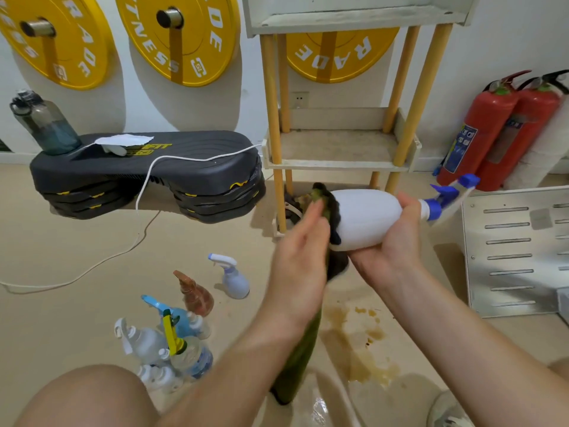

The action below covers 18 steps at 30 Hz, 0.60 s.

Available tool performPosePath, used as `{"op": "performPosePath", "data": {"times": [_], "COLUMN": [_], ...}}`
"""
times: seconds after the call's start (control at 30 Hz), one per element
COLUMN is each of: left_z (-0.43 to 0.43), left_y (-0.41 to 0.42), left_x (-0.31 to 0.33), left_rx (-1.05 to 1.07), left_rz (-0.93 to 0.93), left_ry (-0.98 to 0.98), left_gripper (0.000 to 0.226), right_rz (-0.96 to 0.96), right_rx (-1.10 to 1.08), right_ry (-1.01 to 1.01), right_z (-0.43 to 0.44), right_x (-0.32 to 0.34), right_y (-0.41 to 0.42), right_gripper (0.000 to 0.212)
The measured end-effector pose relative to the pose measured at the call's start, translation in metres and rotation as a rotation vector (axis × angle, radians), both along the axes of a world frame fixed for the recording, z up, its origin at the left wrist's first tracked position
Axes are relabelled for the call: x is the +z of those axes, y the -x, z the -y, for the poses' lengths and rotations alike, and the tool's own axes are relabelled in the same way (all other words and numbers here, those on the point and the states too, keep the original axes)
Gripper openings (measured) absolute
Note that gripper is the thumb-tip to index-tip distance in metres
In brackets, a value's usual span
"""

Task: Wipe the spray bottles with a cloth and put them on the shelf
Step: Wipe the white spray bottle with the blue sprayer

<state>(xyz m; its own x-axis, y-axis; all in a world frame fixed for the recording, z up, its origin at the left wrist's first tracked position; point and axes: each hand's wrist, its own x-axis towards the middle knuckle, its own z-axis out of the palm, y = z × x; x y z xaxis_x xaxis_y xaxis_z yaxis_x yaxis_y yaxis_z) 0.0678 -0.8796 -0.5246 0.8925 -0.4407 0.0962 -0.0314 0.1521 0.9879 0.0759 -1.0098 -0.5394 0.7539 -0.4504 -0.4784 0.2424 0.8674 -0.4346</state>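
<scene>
Left hand (298, 238), fingers nearly flat, presses my cloth (303, 349) against bottle (363, 220) base; right hand (389, 241) grips it; best rotated steadily.

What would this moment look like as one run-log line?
step: wiping | right hand: grips white spray bottle sideways | left hand: presses cloth on its base | floor: other bottles waiting
</scene>
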Motion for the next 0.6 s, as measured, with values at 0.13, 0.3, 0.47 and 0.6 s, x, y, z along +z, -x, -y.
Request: {"op": "performPosePath", "data": {"times": [0.13,0.3,0.47,0.6], "left_z": [0.005,0.013,0.014,0.008], "left_y": [0.007,-0.008,-0.028,-0.042], "left_x": [-0.032,-0.029,-0.017,-0.029], "left_rx": [0.031,0.155,0.208,0.142], "left_rz": [0.499,0.696,-0.176,-0.708], "left_ry": [-0.277,-0.220,0.128,0.339], "left_gripper": [0.044,0.047,0.039,0.036], "right_rz": [-0.049,0.032,0.025,-0.043], "right_rx": [-0.047,0.025,0.070,-0.044], "right_ry": [-0.068,-0.079,0.180,0.821], "right_z": [-0.001,-0.016,-0.034,-0.036], "right_x": [-0.001,0.006,-0.001,0.007], "right_y": [0.001,0.001,0.001,0.002], "right_gripper": [0.053,0.043,0.041,0.043]}}
